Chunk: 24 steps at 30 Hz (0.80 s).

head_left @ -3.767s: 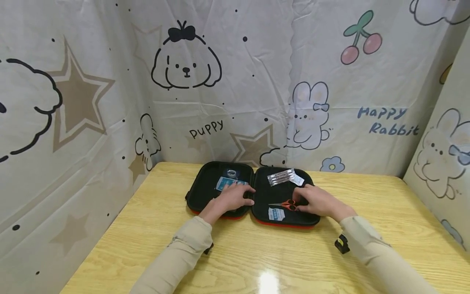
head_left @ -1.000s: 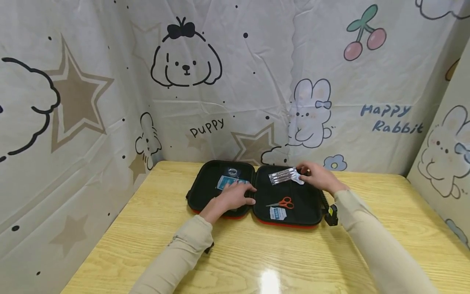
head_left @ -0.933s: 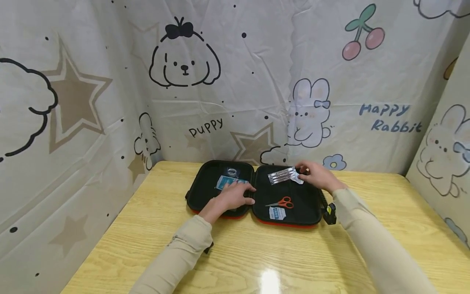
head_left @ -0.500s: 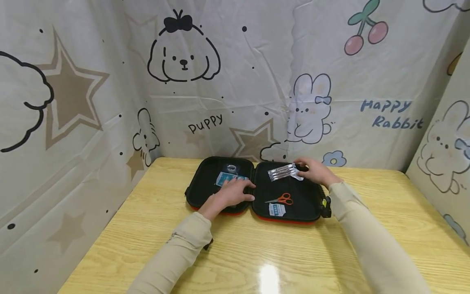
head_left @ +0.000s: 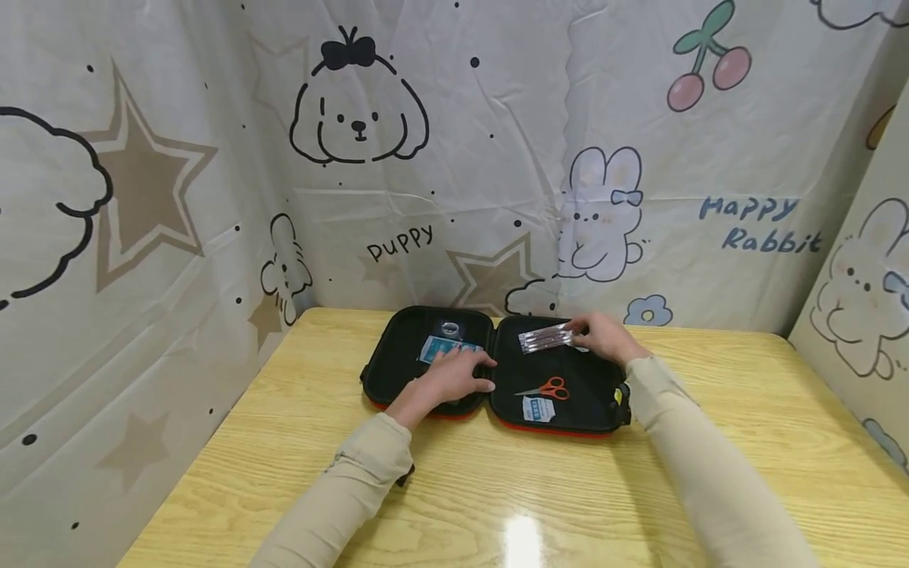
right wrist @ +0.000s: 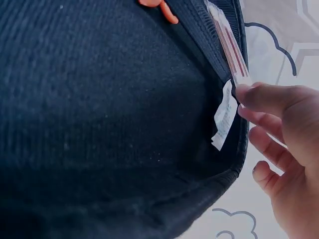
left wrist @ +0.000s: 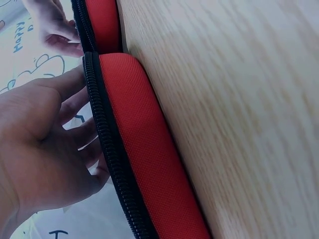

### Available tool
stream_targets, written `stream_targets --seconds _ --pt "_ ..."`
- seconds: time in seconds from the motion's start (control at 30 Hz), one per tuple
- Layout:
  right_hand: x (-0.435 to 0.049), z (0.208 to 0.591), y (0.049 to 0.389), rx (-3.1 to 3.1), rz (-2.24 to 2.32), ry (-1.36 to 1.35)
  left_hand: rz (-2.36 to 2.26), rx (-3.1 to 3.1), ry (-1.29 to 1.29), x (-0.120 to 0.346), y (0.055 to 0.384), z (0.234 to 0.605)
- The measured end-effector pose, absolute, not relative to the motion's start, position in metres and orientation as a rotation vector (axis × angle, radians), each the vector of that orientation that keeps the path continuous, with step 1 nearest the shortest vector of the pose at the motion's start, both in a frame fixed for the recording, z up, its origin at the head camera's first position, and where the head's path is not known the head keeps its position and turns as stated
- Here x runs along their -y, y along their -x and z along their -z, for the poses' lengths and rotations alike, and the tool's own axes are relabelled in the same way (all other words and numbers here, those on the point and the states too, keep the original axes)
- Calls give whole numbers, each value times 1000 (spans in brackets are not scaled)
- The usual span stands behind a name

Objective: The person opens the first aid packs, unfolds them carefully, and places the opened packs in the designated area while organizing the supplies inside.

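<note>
An unzipped black-lined case (head_left: 589, 377) with a red shell (left wrist: 144, 124) lies spread on the table. At the back of its right half, my right hand (head_left: 604, 335) pinches the end of a strip of packaged cotton swabs (head_left: 544, 338) between thumb and finger. Just under those fingers is a small white packet (right wrist: 225, 114), partly covered in the head view. Orange-handled scissors (head_left: 554, 387) and a white-and-blue packet (head_left: 538, 409) lie nearer the front. Over the left half my left hand (head_left: 454, 375) is spread, its fingertips overlapping a blue packet (head_left: 435, 347).
A small clear bag holding a white ring-shaped roll (head_left: 450, 330) sits behind the blue packet. The wooden table (head_left: 454, 489) extends in front and to both sides. A printed cloth (head_left: 426, 221) hangs behind the table's far edge.
My right hand has gone from beside the scissors to the back of the case, then shifted left from the small white packet onto the swab strip's end. The left hand has stayed put.
</note>
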State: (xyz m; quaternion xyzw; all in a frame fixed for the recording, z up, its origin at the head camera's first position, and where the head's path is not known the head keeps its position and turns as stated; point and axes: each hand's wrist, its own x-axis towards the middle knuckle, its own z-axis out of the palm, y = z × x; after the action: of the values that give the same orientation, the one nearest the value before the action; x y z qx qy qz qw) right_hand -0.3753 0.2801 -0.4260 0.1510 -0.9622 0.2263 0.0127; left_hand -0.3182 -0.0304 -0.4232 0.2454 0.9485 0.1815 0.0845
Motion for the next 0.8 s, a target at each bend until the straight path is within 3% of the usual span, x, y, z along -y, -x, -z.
stream_targets --seconds 0.8 --pt "-291 405 353 2784 -897 -412 -529 -2820 -730 28 318 421"
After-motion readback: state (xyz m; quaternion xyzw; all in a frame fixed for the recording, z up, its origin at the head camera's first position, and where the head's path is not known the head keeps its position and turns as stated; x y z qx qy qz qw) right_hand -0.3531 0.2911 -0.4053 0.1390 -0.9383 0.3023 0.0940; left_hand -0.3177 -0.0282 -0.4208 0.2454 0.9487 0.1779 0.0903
